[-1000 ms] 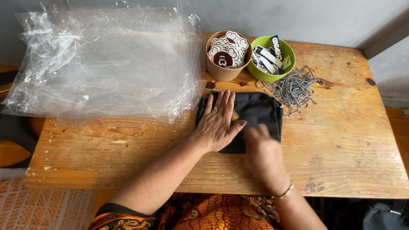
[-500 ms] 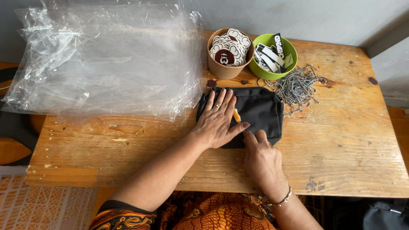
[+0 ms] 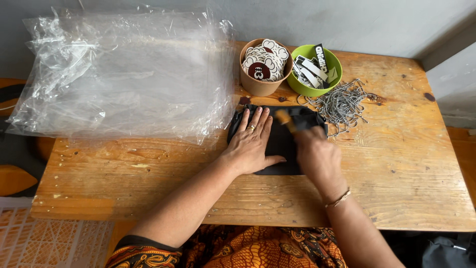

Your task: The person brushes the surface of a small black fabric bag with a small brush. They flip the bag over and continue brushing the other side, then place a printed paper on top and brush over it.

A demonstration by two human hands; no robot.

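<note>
Moved since half a second ago: right hand (image 3: 317,156), formerly flat at the near right edge of the black fabric pouch (image 3: 282,141), now raised over its right half, motion-blurred, closed around a small yellowish-brown tool (image 3: 285,119) whose tip pokes up above the knuckles; what kind of tool cannot be told. Left hand (image 3: 253,144) unchanged: open, fingers spread flat, pressing the pouch's left half, a ring on one finger. Pouch: dark, soft cloth, roughly rectangular, lying mid-table just below the two bowls. Table (image 3: 406,168): worn, scratched wooden planks, knots and stains. Brown paper cup (image 3: 258,84): round, behind the pouch, filled with round white and dark-red printed tags (image 3: 265,62). Green bowl (image 3: 312,87): glossy, just right of the cup, holding narrow black-and-white labels (image 3: 312,67) stood on end. Ball chains (image 3: 342,104): silvery metal, loose tangled heap right of the pouch. Clear plastic bags (image 3: 124,74): crinkled, glossy stack covering the table's left half.
</note>
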